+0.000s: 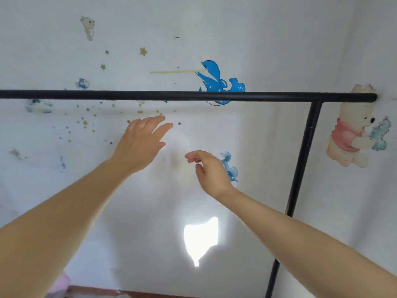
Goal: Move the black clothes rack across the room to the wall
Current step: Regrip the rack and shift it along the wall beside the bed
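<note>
The black clothes rack (184, 96) stands close to a white wall, its top bar running level across the whole view. One black upright (300, 160) drops from the bar at the right and slants down to the floor. My left hand (140, 143) hovers just below the bar, fingers spread, touching nothing. My right hand (209, 168) is lower and to the right, fingers loosely curled and apart, also holding nothing. Nothing hangs on the bar. The rack's left end and its base are out of view.
The white wall (268, 50) carries cartoon stickers: a blue dolphin (217, 79), a bear in a pink shirt (354, 134), small stars and animals. A bright sun patch (200, 237) lies low on the wall. Brown floor (129, 294) and something pink (61, 284) show at the bottom left.
</note>
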The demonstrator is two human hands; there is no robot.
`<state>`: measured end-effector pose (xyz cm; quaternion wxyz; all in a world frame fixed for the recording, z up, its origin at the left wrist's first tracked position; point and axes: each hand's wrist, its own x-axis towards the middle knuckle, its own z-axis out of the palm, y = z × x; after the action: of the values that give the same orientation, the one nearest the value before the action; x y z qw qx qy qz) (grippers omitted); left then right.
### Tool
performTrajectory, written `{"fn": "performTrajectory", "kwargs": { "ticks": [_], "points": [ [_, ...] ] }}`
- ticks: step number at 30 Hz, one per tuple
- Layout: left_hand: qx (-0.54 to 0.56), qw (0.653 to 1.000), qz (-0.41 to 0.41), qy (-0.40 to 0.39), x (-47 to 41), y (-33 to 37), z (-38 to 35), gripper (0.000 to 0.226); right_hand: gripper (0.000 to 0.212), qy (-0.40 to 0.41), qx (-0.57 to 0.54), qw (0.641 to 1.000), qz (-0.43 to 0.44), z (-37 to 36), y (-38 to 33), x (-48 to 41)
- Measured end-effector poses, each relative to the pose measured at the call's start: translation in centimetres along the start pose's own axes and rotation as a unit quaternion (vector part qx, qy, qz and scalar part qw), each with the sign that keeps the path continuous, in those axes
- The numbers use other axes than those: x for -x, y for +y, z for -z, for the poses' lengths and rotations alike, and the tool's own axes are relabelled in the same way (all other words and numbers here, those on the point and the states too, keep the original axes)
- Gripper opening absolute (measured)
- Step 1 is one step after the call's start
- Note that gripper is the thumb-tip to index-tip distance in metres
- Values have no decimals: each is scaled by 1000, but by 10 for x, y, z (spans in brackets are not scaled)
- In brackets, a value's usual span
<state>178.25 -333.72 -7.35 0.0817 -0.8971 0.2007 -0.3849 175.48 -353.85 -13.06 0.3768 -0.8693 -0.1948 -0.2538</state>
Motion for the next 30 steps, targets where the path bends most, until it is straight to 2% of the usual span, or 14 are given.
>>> {"fn": "performTrajectory", "kwargs": {
  "ticks": [6, 13, 17, 24, 30],
  "points": [
    [-86, 993, 62, -56, 124, -149, 38, 45, 43, -84, -69, 993, 38, -137, -118, -13],
    [-161, 969, 145, -119, 238, -274, 84, 47, 42, -144, -105, 981, 82, -260, -225, -22],
    [-177, 957, 192, -124, 293, -332, 101, 44, 43, -186, -125, 969, 107, -328, -281, -35],
    [-189, 938, 258, -137, 336, -412, 88, 43, 44, -234, -180, 953, 74, -422, -334, -71],
    [-223, 926, 250, -173, 328, -487, 59, 46, 47, -241, -185, 951, 51, -495, -351, -132]
  ]
}}
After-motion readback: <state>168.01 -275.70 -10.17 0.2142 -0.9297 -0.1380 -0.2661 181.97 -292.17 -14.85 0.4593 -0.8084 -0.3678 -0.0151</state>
